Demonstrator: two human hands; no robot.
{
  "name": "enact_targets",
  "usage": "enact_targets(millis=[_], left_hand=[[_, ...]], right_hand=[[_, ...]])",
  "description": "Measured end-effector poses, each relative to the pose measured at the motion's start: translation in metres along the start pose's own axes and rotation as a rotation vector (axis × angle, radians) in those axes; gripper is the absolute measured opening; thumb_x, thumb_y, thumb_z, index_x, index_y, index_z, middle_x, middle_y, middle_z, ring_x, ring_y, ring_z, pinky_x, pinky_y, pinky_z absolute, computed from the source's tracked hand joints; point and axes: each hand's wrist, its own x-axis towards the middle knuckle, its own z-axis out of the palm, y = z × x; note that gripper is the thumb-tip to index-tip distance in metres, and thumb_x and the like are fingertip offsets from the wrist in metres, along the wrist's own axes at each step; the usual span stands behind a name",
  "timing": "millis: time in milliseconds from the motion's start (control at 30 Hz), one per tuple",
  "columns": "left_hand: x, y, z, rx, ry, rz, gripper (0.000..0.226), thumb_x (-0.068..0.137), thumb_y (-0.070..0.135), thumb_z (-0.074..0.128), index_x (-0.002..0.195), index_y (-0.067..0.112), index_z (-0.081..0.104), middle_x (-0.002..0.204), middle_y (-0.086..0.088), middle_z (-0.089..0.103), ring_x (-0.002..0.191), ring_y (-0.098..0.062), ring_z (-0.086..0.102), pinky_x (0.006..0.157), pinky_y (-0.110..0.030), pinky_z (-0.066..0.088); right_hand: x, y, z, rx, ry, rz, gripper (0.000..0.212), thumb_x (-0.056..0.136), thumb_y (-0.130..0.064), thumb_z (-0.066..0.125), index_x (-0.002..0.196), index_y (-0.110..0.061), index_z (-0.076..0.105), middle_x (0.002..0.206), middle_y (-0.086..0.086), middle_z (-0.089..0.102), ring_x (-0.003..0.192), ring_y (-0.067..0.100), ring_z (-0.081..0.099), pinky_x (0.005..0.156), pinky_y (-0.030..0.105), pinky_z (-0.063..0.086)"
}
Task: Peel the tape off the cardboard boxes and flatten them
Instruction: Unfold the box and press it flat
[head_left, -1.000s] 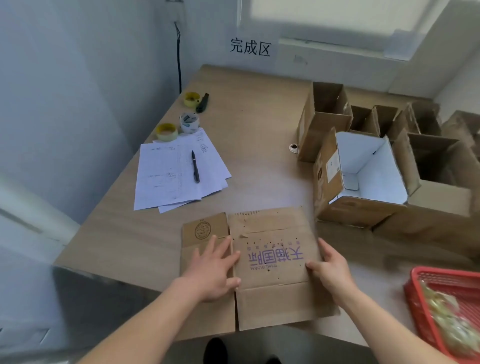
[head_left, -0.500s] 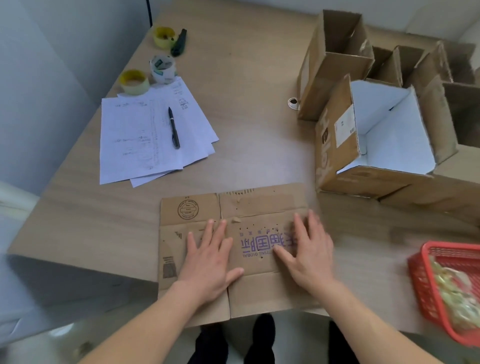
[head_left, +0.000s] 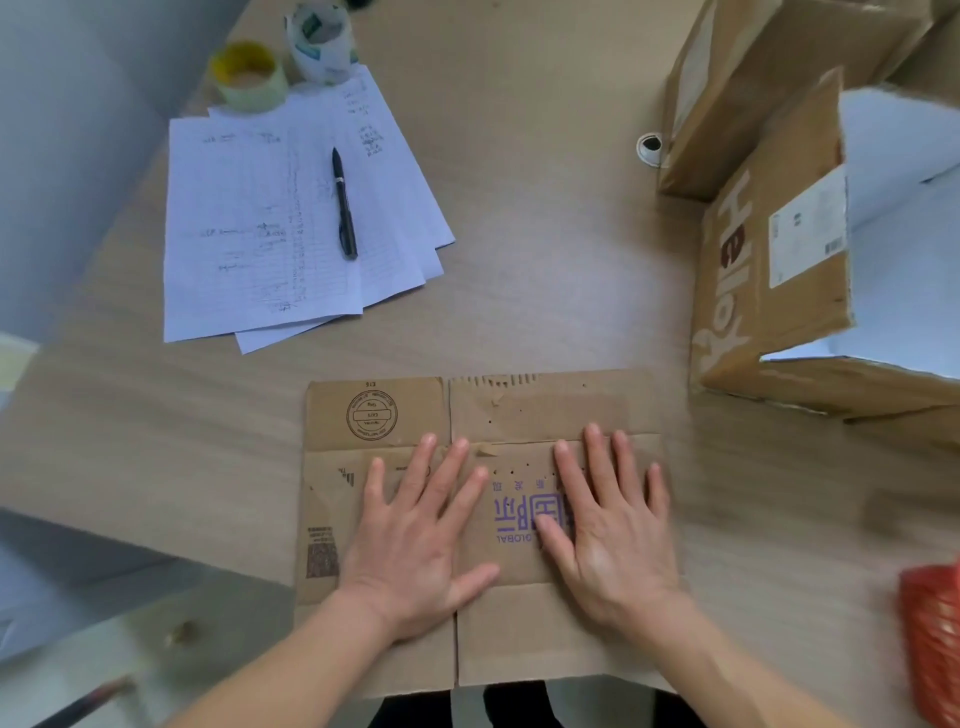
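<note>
Both hands lie spread and flat, left hand beside right hand, pressing the flattened box directly beneath them; the standing boxes lie beyond the right hand, which is nearer.

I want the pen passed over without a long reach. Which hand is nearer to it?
Left. The left hand presses the flattened box almost straight below the pen; the right hand presses it farther off to the right.
</note>
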Motion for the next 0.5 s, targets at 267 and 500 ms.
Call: enact_targets(millis=[267,500], left_hand=[[-0.0003,0.0008,0.0037,-0.022,0.052,-0.108,0.092,0.078,0.076,0.045,0.152,0.021,0.04,0.165,-0.006,0.021,0.15,-0.032,0.023,0.11,-0.064,0.025],[0.0012,0.0052,0.005,-0.057,0.051,-0.435,0.091,0.082,0.075,0.035,0.151,0.017,0.039,0.165,-0.011,0.019,0.151,-0.033,0.019,0.112,-0.062,0.022]], right_hand=[[0.0015,-0.0011,-0.0059,0.06,-0.021,0.025,0.077,0.088,-0.069,0.035,0.154,-0.03,0.033,0.165,0.004,0.019,0.152,0.03,0.015,0.116,0.055,0.013],[0.0003,-0.0006,-0.0047,0.095,-0.015,0.023,0.075,0.09,-0.069,0.032,0.155,-0.031,0.03,0.166,0.004,0.017,0.152,0.028,0.012,0.118,0.054,0.012]])
